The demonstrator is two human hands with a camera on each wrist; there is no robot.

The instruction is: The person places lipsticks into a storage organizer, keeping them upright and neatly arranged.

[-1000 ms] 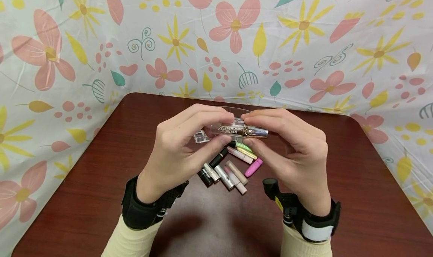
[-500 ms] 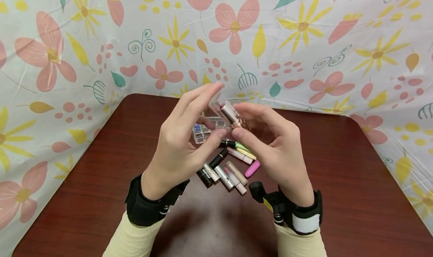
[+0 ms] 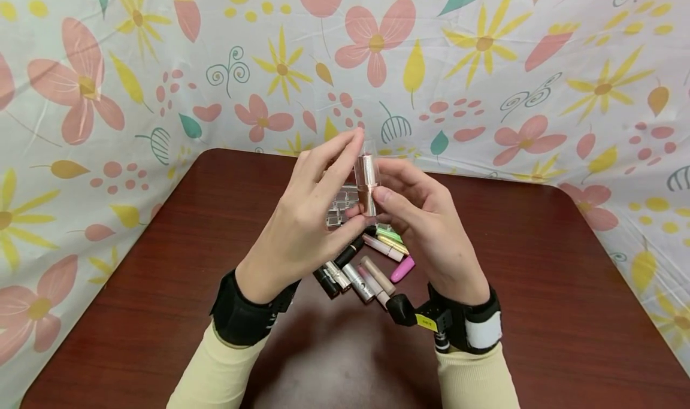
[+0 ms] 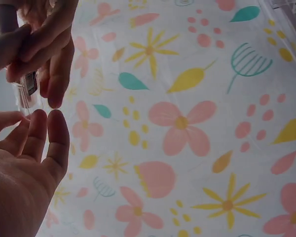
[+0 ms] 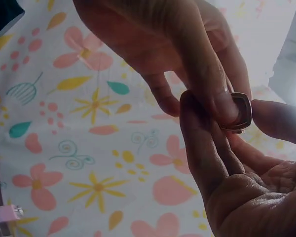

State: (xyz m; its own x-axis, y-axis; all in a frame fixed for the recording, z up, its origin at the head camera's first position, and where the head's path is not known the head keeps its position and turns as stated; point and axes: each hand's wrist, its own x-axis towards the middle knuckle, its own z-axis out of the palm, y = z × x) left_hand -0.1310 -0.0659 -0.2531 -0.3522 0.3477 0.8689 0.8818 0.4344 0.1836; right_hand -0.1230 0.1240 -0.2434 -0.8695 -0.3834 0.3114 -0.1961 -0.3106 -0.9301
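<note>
A lipstick with a clear case and a shiny rose-gold base stands nearly upright between the two hands, above the table. My right hand pinches it, the thumb on its side and the fingers behind. My left hand has its fingers fairly straight, with the fingertips close at the case's upper end and the thumb near the base. The lipstick's clear end shows beyond the fingers in the left wrist view. Its square base faces the right wrist camera, with a thumb pressed against it.
On the dark red table lie several cosmetic tubes, among them a magenta one, a silver one and a black one. Behind the hands stands a clear compartment organizer. A flower-print cloth hangs behind the table.
The lipstick has turned from lying sideways through a slant to upright. The right hand has moved left, and the left hand has shifted slightly right with its fingers raised along the case.
</note>
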